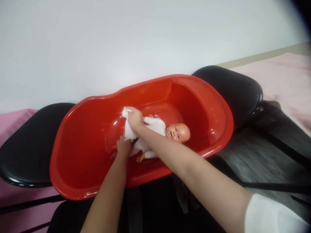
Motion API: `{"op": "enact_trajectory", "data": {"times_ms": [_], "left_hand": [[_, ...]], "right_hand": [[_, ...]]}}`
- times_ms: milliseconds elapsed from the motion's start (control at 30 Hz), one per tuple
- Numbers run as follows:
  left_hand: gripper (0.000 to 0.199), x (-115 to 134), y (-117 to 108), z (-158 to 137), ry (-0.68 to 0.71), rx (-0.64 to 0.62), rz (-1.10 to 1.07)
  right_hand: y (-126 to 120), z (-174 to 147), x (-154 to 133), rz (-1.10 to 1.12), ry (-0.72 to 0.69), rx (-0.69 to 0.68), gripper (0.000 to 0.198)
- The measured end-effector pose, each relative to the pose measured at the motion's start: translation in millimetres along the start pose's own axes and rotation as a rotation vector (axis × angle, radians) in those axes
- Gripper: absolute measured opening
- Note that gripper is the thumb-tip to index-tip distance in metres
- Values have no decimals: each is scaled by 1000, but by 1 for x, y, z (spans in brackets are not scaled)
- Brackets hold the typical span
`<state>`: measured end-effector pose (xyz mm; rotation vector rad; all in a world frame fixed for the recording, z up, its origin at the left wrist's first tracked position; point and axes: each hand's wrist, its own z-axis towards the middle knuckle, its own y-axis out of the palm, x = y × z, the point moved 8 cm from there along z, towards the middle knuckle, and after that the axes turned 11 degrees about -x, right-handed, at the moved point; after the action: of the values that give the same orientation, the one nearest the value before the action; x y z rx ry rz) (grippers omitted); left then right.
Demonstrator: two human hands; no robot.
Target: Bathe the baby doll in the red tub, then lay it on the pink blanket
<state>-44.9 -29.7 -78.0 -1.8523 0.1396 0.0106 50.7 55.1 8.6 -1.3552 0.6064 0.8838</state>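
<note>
A baby doll (158, 127) with a bald head and a white body lies face up in a red baby bathtub (80, 142), its head towards the right. My right hand (135, 118) is closed on a white cloth (130, 130) that hangs down over the doll's lower body. Just below, my left hand (124, 146) is closed around the doll's leg, close to the cloth's lower end. The fingers there are partly hidden and blurred. My right forearm crosses in front of the doll's torso.
Black chairs support the tub, with one seat (29, 145) at the left and another seat (228, 89) at the right. A white wall (102, 48) rises behind. Pink covers (286, 74) show on both sides. Something small and colourful lies behind the doll.
</note>
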Motion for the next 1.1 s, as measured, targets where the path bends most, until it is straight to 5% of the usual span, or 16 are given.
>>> {"op": "enact_trajectory", "data": {"times_ms": [200, 400, 533, 733, 900, 1100], "left_hand": [[45, -4, 1, 6, -54, 99, 74], [49, -6, 1, 6, -53, 72, 1], [46, 2, -5, 10, -7, 80, -103], [35, 5, -12, 14, 49, 102, -253], [29, 4, -12, 15, 53, 106, -279], [37, 15, -24, 11, 119, 171, -334]], "right_hand": [[-73, 27, 20, -103, -71, 247, 54], [-93, 50, 24, -165, -199, 130, 53], [-74, 51, 29, -181, -219, 50, 51], [-2, 32, 76, -549, -3, -477, 50], [11, 19, 79, -723, -25, -545, 50], [19, 19, 74, -678, -49, -665, 47]]}}
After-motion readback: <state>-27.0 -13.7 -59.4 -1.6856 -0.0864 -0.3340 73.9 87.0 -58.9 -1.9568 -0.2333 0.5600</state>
